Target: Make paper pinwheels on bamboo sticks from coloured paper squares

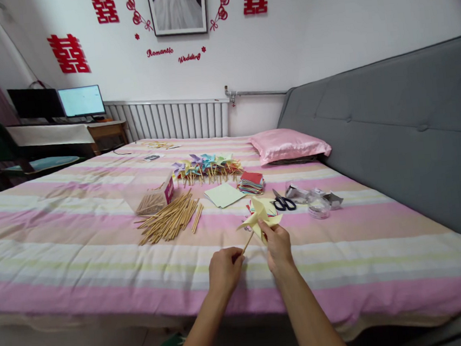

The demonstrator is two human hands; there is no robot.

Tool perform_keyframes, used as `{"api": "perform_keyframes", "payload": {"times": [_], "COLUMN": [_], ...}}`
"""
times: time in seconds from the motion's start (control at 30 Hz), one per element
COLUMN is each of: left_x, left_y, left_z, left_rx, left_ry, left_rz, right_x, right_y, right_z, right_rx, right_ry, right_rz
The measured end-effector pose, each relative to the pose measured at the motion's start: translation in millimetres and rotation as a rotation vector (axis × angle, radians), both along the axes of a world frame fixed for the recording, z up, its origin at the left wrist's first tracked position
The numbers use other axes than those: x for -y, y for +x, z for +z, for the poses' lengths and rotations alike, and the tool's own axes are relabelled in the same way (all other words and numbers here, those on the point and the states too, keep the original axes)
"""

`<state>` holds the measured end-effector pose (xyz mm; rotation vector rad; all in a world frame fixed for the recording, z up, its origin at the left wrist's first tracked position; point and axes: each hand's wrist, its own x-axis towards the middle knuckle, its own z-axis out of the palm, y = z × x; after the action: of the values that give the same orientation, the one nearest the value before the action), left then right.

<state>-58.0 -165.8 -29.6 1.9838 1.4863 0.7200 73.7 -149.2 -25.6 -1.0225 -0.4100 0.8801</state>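
Note:
A pale yellow paper pinwheel [259, 214] is held above the near part of the bed. My right hand [276, 240] is closed on its paper blades, thumb pressed near the middle. The thin wooden stick [247, 243] slants down and left from the pinwheel, and my left hand [225, 271] pinches its lower end. Just behind the pinwheel lie small coloured paper pieces [272, 207], partly hidden by it. Dark-handled scissors [284, 202] rest to their right.
Loose wooden sticks [169, 220] lie beside a clear box [151, 199]. Behind stand several finished pinwheels [209, 167]. Pale green sheets [224, 194], a coloured paper stack [251, 182], clear containers [318, 207] and a pink pillow [291, 144] are on the striped bed [79, 253].

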Motion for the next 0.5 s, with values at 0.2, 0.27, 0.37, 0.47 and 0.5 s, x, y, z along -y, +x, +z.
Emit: {"api": "perform_keyframes", "payload": {"times": [0.2, 0.27, 0.37, 0.47, 0.5], "left_x": [0.1, -0.1, -0.6, -1.0, -1.0], "left_y": [0.2, 0.1, -0.2, -0.5, -0.5], "left_z": [0.3, -0.1, -1.2, -2.0, -2.1], "left_rx": [-0.009, -0.017, -0.015, -0.014, -0.013], "left_ry": [-0.007, -0.005, 0.005, 0.004, 0.003], "left_rz": [0.008, 0.009, -0.001, -0.002, -0.002], "right_x": [-0.5, -0.6, -0.6, -0.3, -0.2], "right_y": [0.0, -0.1, -0.5, -0.6, -0.6], "right_z": [-1.1, -1.3, -1.6, -1.4, -1.1], "right_rx": [-0.026, -0.019, -0.005, -0.014, -0.022], "right_ry": [0.011, 0.005, 0.002, -0.002, -0.003], "right_rz": [0.006, -0.001, 0.001, 0.011, 0.012]}}
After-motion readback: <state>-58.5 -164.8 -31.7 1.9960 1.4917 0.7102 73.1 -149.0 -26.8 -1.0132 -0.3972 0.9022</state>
